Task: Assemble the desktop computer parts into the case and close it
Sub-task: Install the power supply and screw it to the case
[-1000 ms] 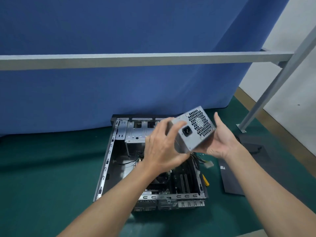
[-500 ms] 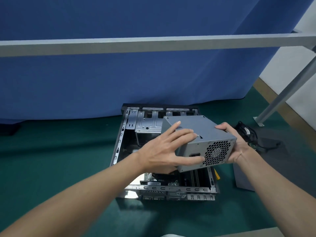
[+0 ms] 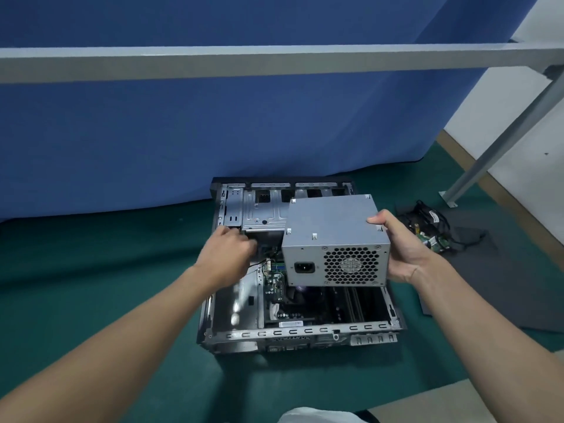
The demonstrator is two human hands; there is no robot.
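The open desktop case (image 3: 305,332) lies on its side on the green mat, showing its motherboard (image 3: 276,285) and a metal drive cage (image 3: 262,212) at the far end. A grey power supply (image 3: 332,239) hovers over the right half of the case, with its fan grille and power socket facing me. My right hand (image 3: 403,254) grips its right side, thumb on top. My left hand (image 3: 225,254) reaches into the left part of the case just below the drive cage. Its fingers are curled, blurred and mostly hidden.
A dark side panel (image 3: 488,285) lies on the floor right of the case, with a bundle of cables and parts (image 3: 427,227) at its far end. A grey frame bar (image 3: 274,62) crosses overhead and a slanted leg (image 3: 503,141) stands at the right. A blue curtain hangs behind.
My left hand has let go of the power supply and moved left into the case. My right hand alone holds the unit, which is now level with its grille toward me.
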